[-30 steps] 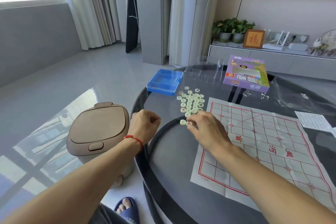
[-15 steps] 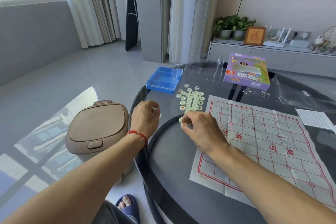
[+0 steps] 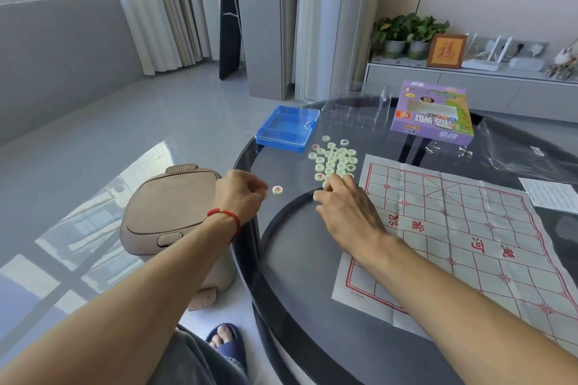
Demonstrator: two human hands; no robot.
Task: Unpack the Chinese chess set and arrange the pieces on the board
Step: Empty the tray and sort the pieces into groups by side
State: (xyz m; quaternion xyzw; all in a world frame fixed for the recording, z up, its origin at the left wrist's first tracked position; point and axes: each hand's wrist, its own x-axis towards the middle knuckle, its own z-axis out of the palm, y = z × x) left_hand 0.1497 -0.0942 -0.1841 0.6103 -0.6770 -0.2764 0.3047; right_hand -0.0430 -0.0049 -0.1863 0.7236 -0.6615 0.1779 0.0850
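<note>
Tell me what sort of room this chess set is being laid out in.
Most likely a home living room: a low media cabinet with potted plants and a router, floor-length curtains by the window, and a round glass coffee table.

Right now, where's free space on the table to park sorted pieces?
Bare dark glass between the paper board and the table's near rim, below the right hand. The board itself carries no pieces. Crowded: the piece pile between blue case and board.

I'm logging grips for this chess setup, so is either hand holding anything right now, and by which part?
It cannot be told. The left hand is curled beside a lone red-marked pale round piece; the right hand covers the pile's near edge.
</note>
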